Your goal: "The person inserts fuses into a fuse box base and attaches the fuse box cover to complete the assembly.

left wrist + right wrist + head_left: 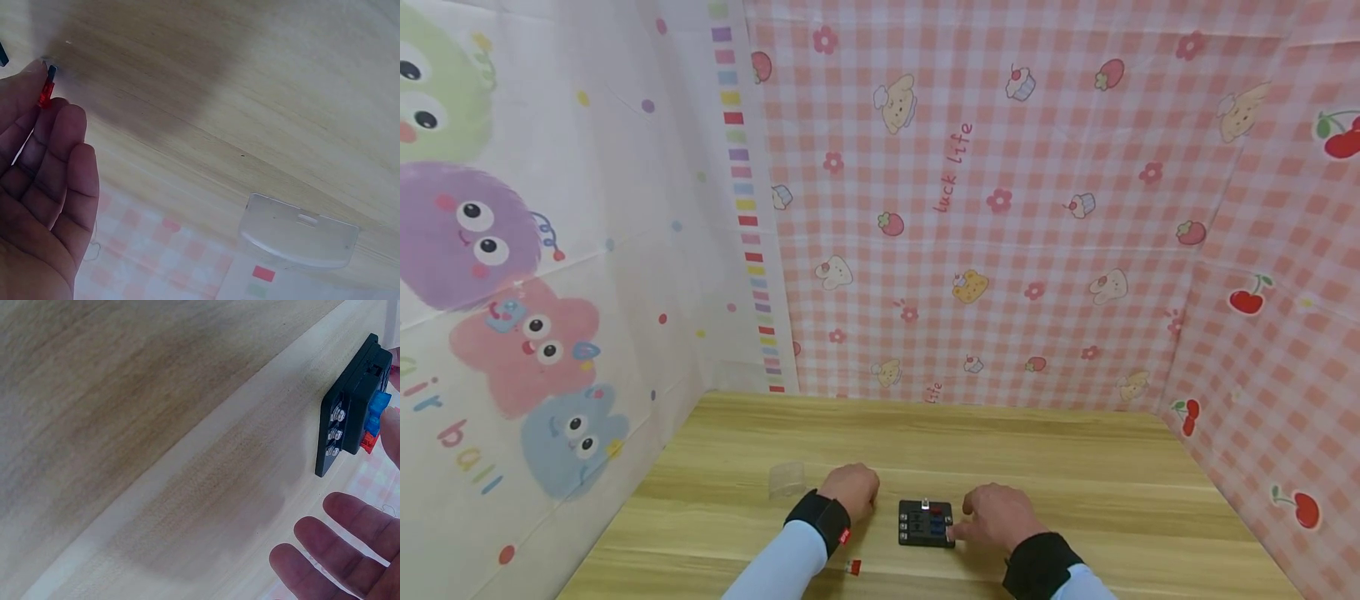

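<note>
A black fuse block (927,540) lies on the tabletop between the two hands, with silver screw terminals (336,414) along its side. Blue blade fuses (376,409) and a red blade fuse (369,442) sit in its right-hand row. Left of the block, my left hand (852,490) pinches another red blade fuse (45,94) between thumb and fingers, its metal end pointing outward. My right hand (1000,514) is at the block's right side, one fingertip right at the blue fuses. Its other fingers (344,565) extend loosely beside the block.
A clear plastic cover (786,480) lies on the wooden table (1075,450) beyond the left wrist. A small red piece (853,567) rests near the front, by the left forearm. Printed cloth curtains (970,250) enclose the table at the back and both sides.
</note>
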A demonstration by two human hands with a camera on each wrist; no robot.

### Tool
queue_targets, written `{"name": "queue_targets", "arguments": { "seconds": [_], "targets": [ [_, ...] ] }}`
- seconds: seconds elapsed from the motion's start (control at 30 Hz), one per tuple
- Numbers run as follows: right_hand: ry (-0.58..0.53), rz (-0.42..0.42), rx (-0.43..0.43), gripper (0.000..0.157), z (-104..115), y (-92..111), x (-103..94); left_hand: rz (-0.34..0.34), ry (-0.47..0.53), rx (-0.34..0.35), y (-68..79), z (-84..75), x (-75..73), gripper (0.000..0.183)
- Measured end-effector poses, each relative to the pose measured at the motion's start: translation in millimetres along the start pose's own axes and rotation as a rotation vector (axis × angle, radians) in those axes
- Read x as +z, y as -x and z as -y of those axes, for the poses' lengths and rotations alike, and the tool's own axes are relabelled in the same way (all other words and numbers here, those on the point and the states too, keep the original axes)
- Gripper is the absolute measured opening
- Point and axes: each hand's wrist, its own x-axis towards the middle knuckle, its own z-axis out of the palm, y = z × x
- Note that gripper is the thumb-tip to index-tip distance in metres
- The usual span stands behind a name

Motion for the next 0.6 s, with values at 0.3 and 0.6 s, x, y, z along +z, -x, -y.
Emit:
{"name": "queue_targets", "arguments": {
  "seconds": [0.3, 0.6],
  "targets": [
    [0.01, -0.014, -0.013, 0.045, 0.1, -0.2, 0.8, -0.004, 0.0, 0.02, -4.5, 3.7, 3.2, 0.018],
    [0.011, -0.008, -0.016, 0.047, 1.8, -1.4, 1.2, 0.032, 0.017, -0.006, -6.6, 1.4, -9.1, 0.013]
  ]
}}
